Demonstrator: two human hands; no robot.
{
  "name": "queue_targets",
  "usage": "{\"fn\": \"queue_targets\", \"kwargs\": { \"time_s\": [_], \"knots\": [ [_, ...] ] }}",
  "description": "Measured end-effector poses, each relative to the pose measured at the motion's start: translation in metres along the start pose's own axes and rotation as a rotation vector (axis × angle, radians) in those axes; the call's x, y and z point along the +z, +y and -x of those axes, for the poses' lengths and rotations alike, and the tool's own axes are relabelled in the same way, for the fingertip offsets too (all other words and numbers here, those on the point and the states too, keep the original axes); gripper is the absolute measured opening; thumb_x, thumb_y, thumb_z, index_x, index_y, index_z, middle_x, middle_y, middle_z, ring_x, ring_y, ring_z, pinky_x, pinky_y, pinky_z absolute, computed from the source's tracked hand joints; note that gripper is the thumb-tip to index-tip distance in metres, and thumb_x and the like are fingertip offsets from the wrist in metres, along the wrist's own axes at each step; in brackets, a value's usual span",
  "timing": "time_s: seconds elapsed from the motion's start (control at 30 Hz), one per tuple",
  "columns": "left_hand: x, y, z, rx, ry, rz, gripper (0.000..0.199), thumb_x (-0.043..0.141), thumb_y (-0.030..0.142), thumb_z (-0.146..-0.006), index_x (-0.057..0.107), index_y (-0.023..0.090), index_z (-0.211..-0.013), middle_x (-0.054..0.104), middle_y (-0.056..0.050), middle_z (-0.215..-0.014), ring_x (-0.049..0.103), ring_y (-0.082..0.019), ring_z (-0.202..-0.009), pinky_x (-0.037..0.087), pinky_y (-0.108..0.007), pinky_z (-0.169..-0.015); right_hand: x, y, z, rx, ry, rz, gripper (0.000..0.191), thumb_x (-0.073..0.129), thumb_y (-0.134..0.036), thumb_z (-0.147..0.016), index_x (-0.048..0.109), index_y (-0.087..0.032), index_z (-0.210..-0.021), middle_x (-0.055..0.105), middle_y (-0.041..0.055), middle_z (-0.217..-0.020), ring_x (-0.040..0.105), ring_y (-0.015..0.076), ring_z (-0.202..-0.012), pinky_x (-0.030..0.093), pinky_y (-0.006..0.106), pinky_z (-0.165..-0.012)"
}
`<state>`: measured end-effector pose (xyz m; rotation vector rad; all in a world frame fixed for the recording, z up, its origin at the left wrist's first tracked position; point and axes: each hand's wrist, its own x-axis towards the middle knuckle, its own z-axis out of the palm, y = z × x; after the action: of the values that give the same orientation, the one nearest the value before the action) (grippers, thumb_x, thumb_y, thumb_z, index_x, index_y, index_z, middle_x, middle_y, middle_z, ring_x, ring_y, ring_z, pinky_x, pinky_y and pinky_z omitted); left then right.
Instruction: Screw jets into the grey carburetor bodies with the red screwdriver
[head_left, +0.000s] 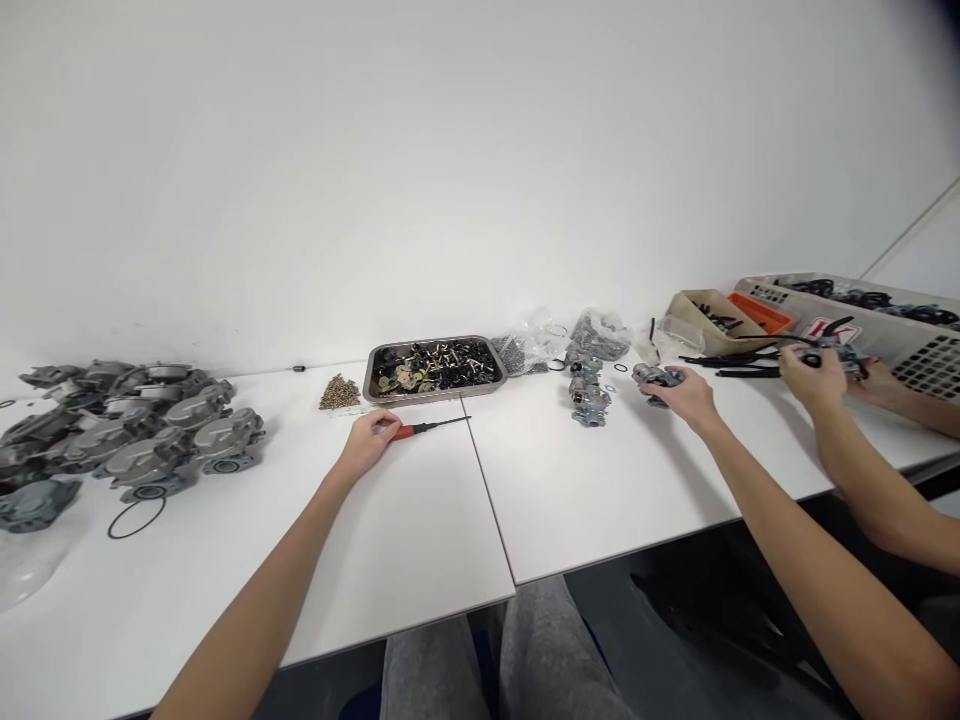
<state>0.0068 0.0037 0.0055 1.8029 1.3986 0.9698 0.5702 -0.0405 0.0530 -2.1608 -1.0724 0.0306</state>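
Note:
My left hand (367, 442) rests low over the table with its fingers closed on the red handle of a screwdriver (420, 429). The thin dark shaft points to the right across the table seam. Further right, my right hand (691, 398) grips a small grey metal carburetor (658, 378) at the table surface. Just left of it stand other carburetors (589, 398), close together, with a small ring by them. Behind the screwdriver is a metal tray (435, 398) of black parts and brass-coloured screws. A pile of small brass screws (340, 392) lies left of that tray.
Many grey metal castings (150, 450) crowd the left side, with a black rubber ring (111, 530) in front. Plastic bags (600, 335) lie along the wall. At right are a beige bin (731, 340), a large crate (922, 350), and a co-worker's hands (814, 380) holding a part.

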Motion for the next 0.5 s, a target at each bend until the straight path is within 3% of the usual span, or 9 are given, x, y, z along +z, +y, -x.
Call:
{"fn": "queue_targets", "kwargs": {
  "time_s": [0.23,0.33,0.4,0.5],
  "knots": [
    [0.000,0.002,0.000,-0.001,-0.006,0.008,0.024,0.056,0.040,-0.076,0.065,0.018,-0.078,0.069,-0.005,-0.086,0.060,-0.020,-0.087,0.046,-0.031,-0.084,0.023,0.010,-0.032,-0.032,-0.006,0.165,0.061,0.075,-0.041,-0.064,0.057,-0.012,-0.114,0.065,0.0211,-0.113,0.058,0.0359,-0.111,0.044,0.047,-0.094],
    [0.000,0.002,0.000,-0.008,-0.009,0.006,0.024,0.056,0.039,-0.076,0.066,0.018,-0.080,0.069,-0.005,-0.088,0.060,-0.019,-0.087,0.046,-0.030,-0.084,0.023,0.009,-0.026,-0.080,-0.012,0.257,0.065,0.071,-0.044,-0.070,0.054,-0.007,-0.122,0.062,0.0249,-0.116,0.057,0.0366,-0.111,0.044,0.045,-0.090],
    [0.000,0.002,0.000,-0.017,-0.008,-0.003,0.025,0.056,0.040,-0.076,0.066,0.017,-0.080,0.069,-0.005,-0.089,0.060,-0.019,-0.088,0.045,-0.031,-0.085,0.021,0.003,-0.017,-0.144,0.018,0.334,0.067,0.064,-0.046,-0.078,0.050,-0.005,-0.129,0.054,0.0300,-0.128,0.047,0.0408,-0.122,0.038,0.049,-0.095],
    [0.000,0.002,-0.001,-0.021,-0.013,-0.012,0.026,0.055,0.041,-0.076,0.065,0.017,-0.079,0.069,-0.005,-0.090,0.059,-0.020,-0.089,0.044,-0.031,-0.086,0.022,-0.010,-0.005,-0.351,-0.034,0.490,0.050,0.049,-0.037,-0.092,0.050,-0.007,-0.132,0.046,0.0281,-0.138,0.035,0.0396,-0.135,0.031,0.049,-0.104]
  ]
}}
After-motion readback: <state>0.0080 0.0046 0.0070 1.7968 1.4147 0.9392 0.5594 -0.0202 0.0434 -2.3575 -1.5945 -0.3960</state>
